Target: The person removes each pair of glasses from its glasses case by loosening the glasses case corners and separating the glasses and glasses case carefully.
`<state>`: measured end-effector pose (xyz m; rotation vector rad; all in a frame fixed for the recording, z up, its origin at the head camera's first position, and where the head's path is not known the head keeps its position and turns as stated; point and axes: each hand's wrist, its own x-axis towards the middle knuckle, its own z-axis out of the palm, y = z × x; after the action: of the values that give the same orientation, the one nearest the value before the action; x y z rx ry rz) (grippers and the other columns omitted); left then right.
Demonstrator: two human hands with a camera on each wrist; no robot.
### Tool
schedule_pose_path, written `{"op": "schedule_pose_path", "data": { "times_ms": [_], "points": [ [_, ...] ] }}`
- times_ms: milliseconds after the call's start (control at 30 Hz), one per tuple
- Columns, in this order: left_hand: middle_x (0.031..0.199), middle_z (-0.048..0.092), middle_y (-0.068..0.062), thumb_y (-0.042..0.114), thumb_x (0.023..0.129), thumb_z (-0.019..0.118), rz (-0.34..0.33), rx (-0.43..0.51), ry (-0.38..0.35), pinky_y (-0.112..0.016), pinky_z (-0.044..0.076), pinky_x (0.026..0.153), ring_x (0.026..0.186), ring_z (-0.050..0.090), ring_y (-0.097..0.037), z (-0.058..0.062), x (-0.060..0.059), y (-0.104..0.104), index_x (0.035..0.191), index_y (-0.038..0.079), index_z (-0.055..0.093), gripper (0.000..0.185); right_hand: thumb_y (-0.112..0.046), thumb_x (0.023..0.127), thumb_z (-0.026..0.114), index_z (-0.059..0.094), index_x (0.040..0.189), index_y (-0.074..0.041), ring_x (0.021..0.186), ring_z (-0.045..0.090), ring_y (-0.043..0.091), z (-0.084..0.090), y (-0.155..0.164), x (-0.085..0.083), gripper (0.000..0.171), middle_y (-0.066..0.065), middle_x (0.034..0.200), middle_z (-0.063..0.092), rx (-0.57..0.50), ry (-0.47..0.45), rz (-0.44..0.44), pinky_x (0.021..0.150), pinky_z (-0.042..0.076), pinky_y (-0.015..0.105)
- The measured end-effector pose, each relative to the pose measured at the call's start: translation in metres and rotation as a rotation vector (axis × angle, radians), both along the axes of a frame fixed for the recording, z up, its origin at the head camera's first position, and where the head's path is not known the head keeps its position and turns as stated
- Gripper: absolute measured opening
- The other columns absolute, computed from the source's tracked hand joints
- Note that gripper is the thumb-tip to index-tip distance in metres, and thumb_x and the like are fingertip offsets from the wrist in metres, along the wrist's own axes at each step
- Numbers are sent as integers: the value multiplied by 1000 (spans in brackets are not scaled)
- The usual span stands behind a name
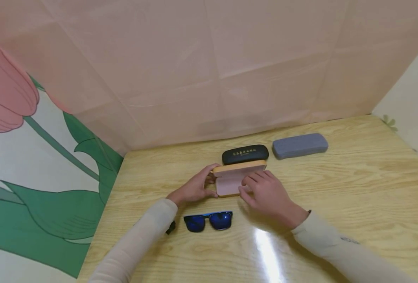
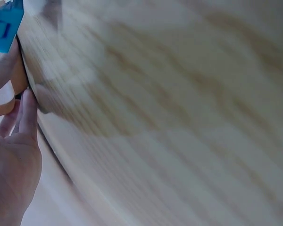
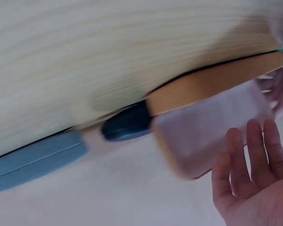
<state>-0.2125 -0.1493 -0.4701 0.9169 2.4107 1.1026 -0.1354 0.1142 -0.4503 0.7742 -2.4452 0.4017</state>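
Observation:
An orange glasses case (image 1: pixel 240 167) with a pale pink lining stands open on the table, its lid raised toward the back. My left hand (image 1: pixel 196 186) holds the case's left end, thumb at the front and fingers behind. My right hand (image 1: pixel 267 196) is at the case's right side, its fingertips over the lining. Seen in the right wrist view, the right fingers (image 3: pixel 254 155) are loosely extended in front of the open case (image 3: pixel 212 92), pinching nothing. In the left wrist view, only a strip of orange case (image 2: pixel 20 75) shows beside the left hand (image 2: pixel 14 169).
Sunglasses (image 1: pixel 220 221) with blue lenses lie in front of the case. Behind it is a black glasses case (image 1: pixel 245 155) with gold lettering. A blue-grey glasses case (image 1: pixel 300 145) lies at the back right. A pink-covered wall (image 1: pixel 209 78) borders the wooden table's (image 1: pixel 354 177) back edge.

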Motion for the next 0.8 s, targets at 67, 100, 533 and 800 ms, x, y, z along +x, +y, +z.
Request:
{"op": "schedule_pose_path", "data": {
  "times_ms": [67, 100, 533, 800],
  "points": [
    [143, 49, -4, 7, 76, 84, 1, -10, 2, -27, 50, 103, 125, 58, -20, 1, 0, 0, 152, 28, 26, 98, -34, 89, 64, 70, 85, -14, 91, 67, 24, 0, 9, -3, 21, 0, 87, 71, -4, -16, -25, 84, 52, 43],
    [144, 48, -4, 7, 76, 84, 3, -13, 0, -27, 50, 103, 125, 58, -20, 1, 0, 0, 152, 29, 26, 98, -34, 89, 63, 70, 85, -14, 91, 67, 24, 0, 13, -4, 21, 1, 87, 71, -9, -20, -33, 84, 52, 43],
    [148, 43, -4, 28, 77, 87, -4, -28, -10, -27, 49, 105, 126, 55, -19, 0, 0, -2, 156, 24, 20, 104, -37, 90, 68, 57, 89, -6, 67, 47, 21, 3, 55, -29, 33, 6, 81, 52, -74, -16, -127, 62, 44, 38],
    [140, 50, -2, 41, 74, 87, 37, -57, 12, -27, 50, 101, 117, 57, -14, 0, 2, 5, 156, 19, 22, 107, -49, 100, 52, 55, 128, -2, 99, 61, 38, -3, 63, -46, 55, 20, 117, 62, -95, -290, -149, 87, 50, 55]
  ]
}}
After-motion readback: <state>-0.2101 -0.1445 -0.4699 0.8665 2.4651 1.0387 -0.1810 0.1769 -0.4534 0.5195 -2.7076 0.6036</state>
